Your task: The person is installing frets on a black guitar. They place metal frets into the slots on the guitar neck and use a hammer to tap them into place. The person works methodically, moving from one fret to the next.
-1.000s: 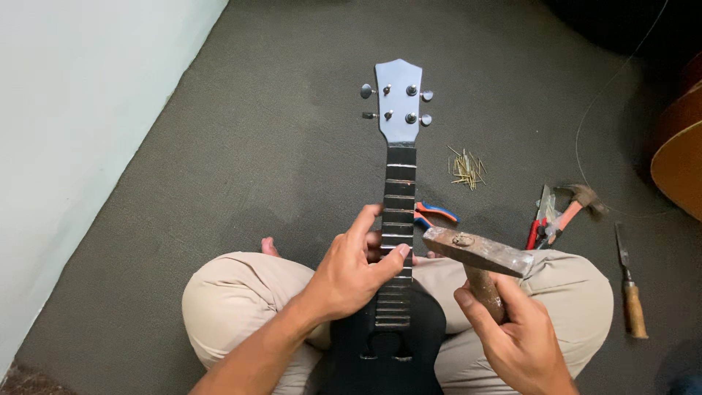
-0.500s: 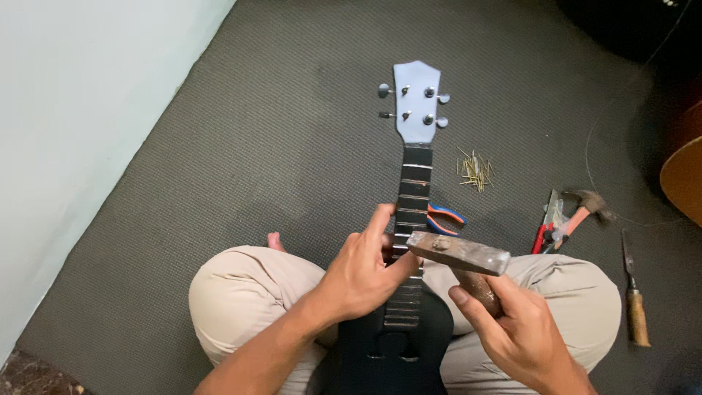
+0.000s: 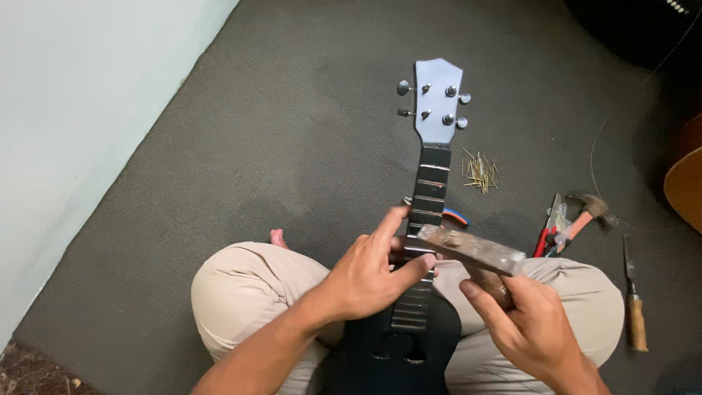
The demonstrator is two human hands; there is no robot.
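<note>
A black ukulele [image 3: 426, 190] with a pale blue headstock lies across my crossed legs, neck pointing away from me. My left hand [image 3: 373, 274] presses on the fretboard near the body, index finger and thumb pinching at a fret. My right hand [image 3: 530, 325] grips the wooden handle of a hammer [image 3: 472, 249], whose long steel head lies across the neck just beside my left fingertips, touching or nearly touching the fretboard.
Grey carpet covers the floor, with a pale wall on the left. A small heap of brass fret wires [image 3: 479, 172] lies right of the neck. Red-handled pliers [image 3: 548, 230], a second hammer [image 3: 585, 212] and a wooden-handled chisel [image 3: 633, 303] lie at the right.
The hammer head has come in from the right and down onto the neck beside my left fingers. My left hand stays on the fretboard.
</note>
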